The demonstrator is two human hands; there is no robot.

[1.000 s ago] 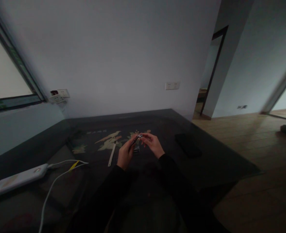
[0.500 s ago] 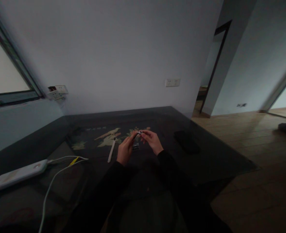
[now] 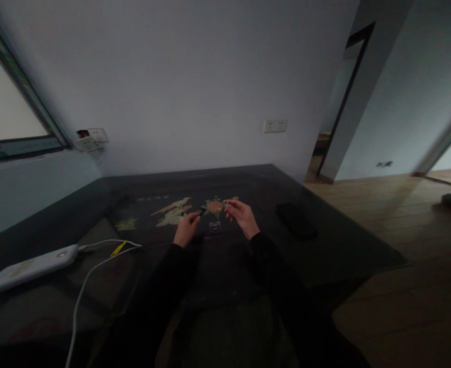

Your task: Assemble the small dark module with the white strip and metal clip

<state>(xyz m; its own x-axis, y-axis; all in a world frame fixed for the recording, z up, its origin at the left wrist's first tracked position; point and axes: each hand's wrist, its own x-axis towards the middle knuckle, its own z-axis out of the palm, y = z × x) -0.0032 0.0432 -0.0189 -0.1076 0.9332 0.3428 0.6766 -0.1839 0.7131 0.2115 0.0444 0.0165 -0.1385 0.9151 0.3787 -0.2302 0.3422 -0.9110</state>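
Observation:
My left hand (image 3: 186,231) is low over the dark glass table (image 3: 343,250) and pinches a thin dark stick-like item (image 3: 202,210) that points up to the right. My right hand (image 3: 242,217) is a short way to the right, its fingertips closed on a tiny shiny piece (image 3: 227,203). The two hands are apart. Between them a small grid-patterned object (image 3: 215,227) lies on the table. Both sleeves are dark. The room is dim, so the small items cannot be made out in detail.
A white power bank (image 3: 29,267) with a white cable (image 3: 95,266) and a yellow tag lies at the left. A flat black object (image 3: 296,220) rests right of my hands. A painted picture (image 3: 171,210) shows under the glass. Wall sockets and a doorway stand behind.
My hands, joined on one slim item before, have drawn apart. The left hand has dropped toward the table and now covers the pale strip that lay there.

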